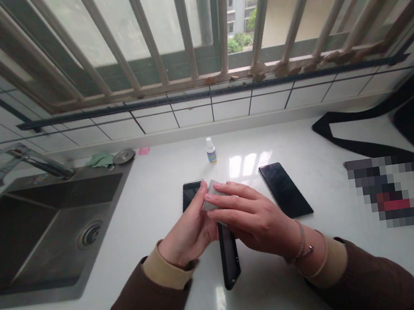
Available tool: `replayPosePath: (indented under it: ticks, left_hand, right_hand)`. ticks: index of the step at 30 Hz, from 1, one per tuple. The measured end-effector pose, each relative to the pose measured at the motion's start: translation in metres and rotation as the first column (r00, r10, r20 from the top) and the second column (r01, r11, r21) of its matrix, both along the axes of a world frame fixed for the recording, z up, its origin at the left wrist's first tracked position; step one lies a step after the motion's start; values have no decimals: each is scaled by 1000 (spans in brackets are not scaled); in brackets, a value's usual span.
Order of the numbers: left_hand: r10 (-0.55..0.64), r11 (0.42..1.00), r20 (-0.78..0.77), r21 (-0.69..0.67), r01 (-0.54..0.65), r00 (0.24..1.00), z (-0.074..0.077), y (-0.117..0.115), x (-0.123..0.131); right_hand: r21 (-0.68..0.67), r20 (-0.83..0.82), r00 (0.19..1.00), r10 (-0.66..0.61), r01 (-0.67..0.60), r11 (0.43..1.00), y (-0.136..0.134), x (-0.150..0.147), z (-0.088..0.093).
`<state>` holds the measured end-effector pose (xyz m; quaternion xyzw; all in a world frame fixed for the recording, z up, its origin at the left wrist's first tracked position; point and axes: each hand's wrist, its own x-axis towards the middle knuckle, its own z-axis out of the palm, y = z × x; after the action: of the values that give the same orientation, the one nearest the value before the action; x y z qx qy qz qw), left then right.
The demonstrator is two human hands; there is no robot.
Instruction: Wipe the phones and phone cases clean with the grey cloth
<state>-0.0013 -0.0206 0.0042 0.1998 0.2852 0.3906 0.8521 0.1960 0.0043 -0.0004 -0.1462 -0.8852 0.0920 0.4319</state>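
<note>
A phone in a black case (229, 261) is held on its edge above the counter, its lower end pointing toward me. My left hand (190, 231) grips its upper part from the left. From the right, my right hand (255, 214) presses a pale grey piece, apparently a cloth (210, 204), against the phone with its fingers together. Between the hands, most of the cloth and the phone's top are hidden. Behind my left hand lies another phone (191, 193), partly covered. A larger dark phone or small tablet (286, 190) lies flat to the right of my right hand.
A small spray bottle (211, 150) stands upright on the white counter (164, 293). Left are a sink (68, 234), a faucet (41, 159), a green cloth (101, 160) and a drain cover (124, 157). A black strap (354, 115) and blurred-out item (387, 192) lie right.
</note>
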Motion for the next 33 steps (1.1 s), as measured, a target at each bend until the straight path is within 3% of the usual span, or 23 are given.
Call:
replayPosePath:
  ticks: [7, 16, 26, 33]
  left_hand:
    - [89, 990, 74, -119, -80, 993, 3, 1, -2]
    - [51, 991, 99, -129, -38, 994, 5, 1, -2]
    - [-3, 1000, -43, -30, 2, 999, 1, 2, -3]
    - [32, 992, -44, -117, -37, 999, 5, 2, -4]
  right_hand:
    - [19, 65, 997, 41, -43, 999, -3, 0, 1]
    - [54, 76, 997, 25, -29, 998, -5, 2, 2]
    - [66, 44, 996, -74, 71, 995, -3, 2, 1]
    - [99, 90, 996, -15, 6, 995, -4, 3, 3]
